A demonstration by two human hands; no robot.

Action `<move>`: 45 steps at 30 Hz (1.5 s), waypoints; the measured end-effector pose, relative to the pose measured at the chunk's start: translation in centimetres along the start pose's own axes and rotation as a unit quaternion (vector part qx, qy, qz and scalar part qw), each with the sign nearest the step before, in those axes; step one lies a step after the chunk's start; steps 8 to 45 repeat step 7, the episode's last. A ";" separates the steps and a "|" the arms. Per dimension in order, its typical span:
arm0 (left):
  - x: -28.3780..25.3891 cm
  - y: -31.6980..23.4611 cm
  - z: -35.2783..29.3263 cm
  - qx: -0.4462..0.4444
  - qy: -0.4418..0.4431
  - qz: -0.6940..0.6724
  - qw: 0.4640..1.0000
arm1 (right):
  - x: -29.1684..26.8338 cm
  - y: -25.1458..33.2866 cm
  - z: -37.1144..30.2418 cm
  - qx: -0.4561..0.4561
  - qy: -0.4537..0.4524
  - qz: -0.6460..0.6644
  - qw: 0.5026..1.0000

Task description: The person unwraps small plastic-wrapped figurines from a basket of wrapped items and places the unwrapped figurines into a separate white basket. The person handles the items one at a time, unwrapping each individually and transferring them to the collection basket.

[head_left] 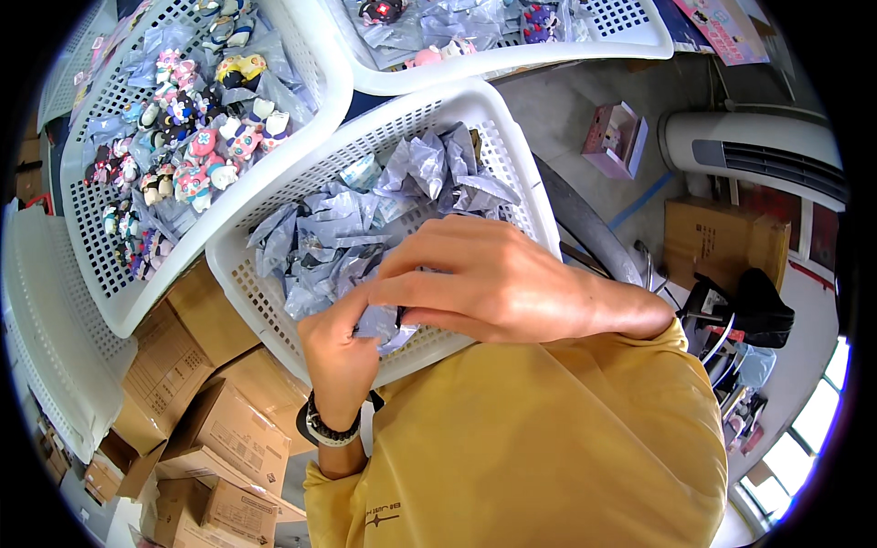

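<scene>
Both hands meet over the near part of a white perforated plastic basket (pixel 228 260) close to my body. My left hand (pixel 340 342) is closed, its thumb and fingers pinching the edge of a small grey plastic packet (pixel 376 321). My right hand (pixel 489 279) reaches across from the right with curled fingers, closed on the same packet. A bit of something dark shows between the hands, too small to name. Beneath and beyond them, many grey plastic packets (pixel 425 164) fill the basket. My right fingers hide part of the held packet.
A white basket (pixel 333 82) at the left holds small colourful figurines (pixel 196 155) and grey packets; another basket (pixel 512 66) stands at the back. Cardboard boxes (pixel 242 438) are stacked at the lower left. On the floor at the right are a pink box (pixel 614 137) and a cardboard box (pixel 722 239).
</scene>
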State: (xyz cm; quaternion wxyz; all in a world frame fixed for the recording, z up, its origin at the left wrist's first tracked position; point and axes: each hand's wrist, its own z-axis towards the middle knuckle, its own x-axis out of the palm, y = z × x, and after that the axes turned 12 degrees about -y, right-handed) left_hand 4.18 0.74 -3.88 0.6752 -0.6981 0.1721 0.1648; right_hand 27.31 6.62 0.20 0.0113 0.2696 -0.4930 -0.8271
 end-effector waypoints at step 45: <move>-0.2 -0.3 0.7 0.016 0.048 0.022 0.998 | 0.2 -0.5 -0.6 0.015 0.008 0.005 1.000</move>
